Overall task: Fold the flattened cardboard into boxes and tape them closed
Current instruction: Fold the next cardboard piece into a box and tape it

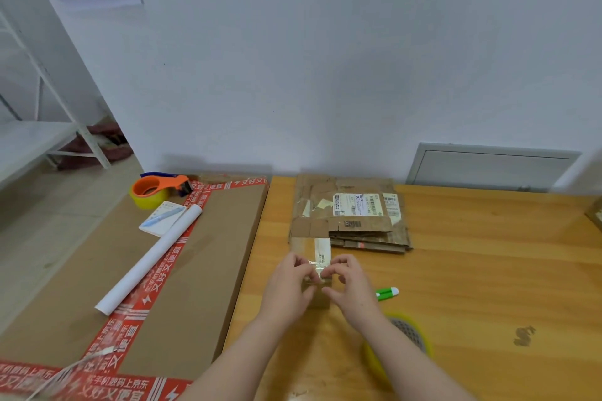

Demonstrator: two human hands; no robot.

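Observation:
A small brown cardboard box [311, 246] with a white label stands on the wooden table [472, 270] in front of me. My left hand [291, 286] and my right hand [350, 286] meet on its near top edge. Fingers and thumbs of both pinch a strip of clear tape [317, 265] against the box. Behind the box lies a stack of flattened cardboard [351, 215] with shipping labels. A yellow tape roll [412, 340] sits under my right forearm, partly hidden. A green and white cutter [387, 293] lies just right of my right hand.
A big flat carton [208, 270] with red printed tape lies to the left. On it are an orange tape dispenser [156, 190], a notepad with a pen [163, 216] and a white paper roll [150, 259]. A white wall stands right behind the table.

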